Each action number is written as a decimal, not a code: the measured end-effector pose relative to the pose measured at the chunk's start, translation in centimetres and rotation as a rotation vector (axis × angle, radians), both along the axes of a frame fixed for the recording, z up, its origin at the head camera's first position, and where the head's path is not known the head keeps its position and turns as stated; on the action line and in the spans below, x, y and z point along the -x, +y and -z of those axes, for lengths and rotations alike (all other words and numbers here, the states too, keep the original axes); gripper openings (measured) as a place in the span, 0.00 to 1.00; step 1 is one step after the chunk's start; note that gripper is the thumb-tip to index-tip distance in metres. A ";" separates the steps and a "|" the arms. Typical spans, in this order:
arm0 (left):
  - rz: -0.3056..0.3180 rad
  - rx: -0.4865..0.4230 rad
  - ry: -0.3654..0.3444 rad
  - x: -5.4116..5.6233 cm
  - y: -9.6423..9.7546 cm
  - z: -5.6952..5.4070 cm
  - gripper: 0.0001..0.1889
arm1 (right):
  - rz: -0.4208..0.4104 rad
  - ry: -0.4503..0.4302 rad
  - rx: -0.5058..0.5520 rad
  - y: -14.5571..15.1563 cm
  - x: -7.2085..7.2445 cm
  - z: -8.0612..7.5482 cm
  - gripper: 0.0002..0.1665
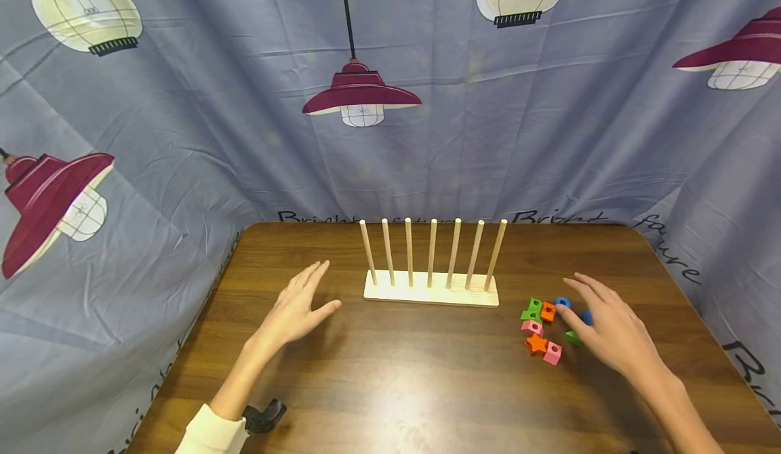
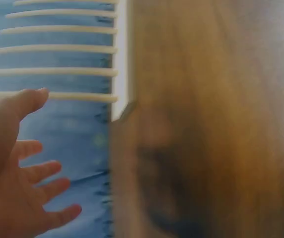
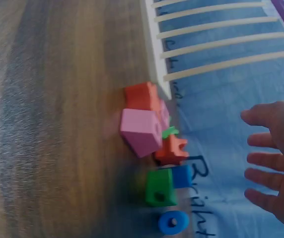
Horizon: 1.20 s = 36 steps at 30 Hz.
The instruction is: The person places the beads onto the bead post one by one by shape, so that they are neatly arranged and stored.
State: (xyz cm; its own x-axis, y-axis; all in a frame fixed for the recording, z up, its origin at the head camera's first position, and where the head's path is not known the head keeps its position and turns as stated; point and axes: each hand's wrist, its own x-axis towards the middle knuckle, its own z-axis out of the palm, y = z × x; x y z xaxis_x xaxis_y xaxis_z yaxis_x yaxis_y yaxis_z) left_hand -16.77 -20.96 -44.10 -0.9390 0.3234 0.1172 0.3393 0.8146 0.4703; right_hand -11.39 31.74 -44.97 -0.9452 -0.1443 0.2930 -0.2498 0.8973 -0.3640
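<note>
A pale wooden board (image 1: 430,293) with a row of several upright pegs (image 1: 432,251) stands at the table's far middle. To its left my left hand (image 1: 295,310) hovers over the table, fingers spread and holding nothing. My right hand (image 1: 616,328) is held above the right side, fingers extended, over a cluster of small holed blocks. Among them are a pink block (image 3: 141,130), an orange star (image 1: 536,344), a green block (image 3: 160,188), an orange block (image 1: 548,312) and a blue ring (image 3: 173,222). The right hand partly covers a blue piece (image 1: 587,317) in the head view.
The brown wooden table (image 1: 390,373) has rounded far corners. Behind and beside it hangs a blue-grey curtain (image 1: 439,156) printed with lamps and lettering. A black strap device (image 1: 265,416) sits at my left wrist, by a cream sleeve (image 1: 213,432).
</note>
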 end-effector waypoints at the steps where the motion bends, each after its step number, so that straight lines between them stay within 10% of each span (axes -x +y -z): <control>1: 0.017 -0.032 -0.016 0.2 0.2 0.6 0.42 | -0.002 -0.007 0.010 0.0 0.0 0.1 0.32; 9: 0.104 -0.282 -0.203 2.0 2.6 4.9 0.36 | 0.002 -0.015 0.124 0.7 0.5 2.0 0.25; 17: 0.128 -0.367 -0.241 3.9 4.4 7.0 0.36 | 0.053 -0.090 0.213 2.4 1.2 4.0 0.28; 36: 0.076 -0.375 -0.383 7.1 4.5 7.3 0.33 | 0.114 -0.290 0.268 3.8 2.9 6.3 0.33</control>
State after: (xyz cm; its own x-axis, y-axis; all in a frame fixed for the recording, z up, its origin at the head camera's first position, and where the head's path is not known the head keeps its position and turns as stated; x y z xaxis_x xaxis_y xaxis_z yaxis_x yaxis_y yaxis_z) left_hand -23.91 -16.48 -51.36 -0.9127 0.3942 -0.1080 0.1384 0.5467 0.8258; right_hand -14.24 35.54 -51.24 -0.9996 0.0117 0.0247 -0.0065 0.7769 -0.6296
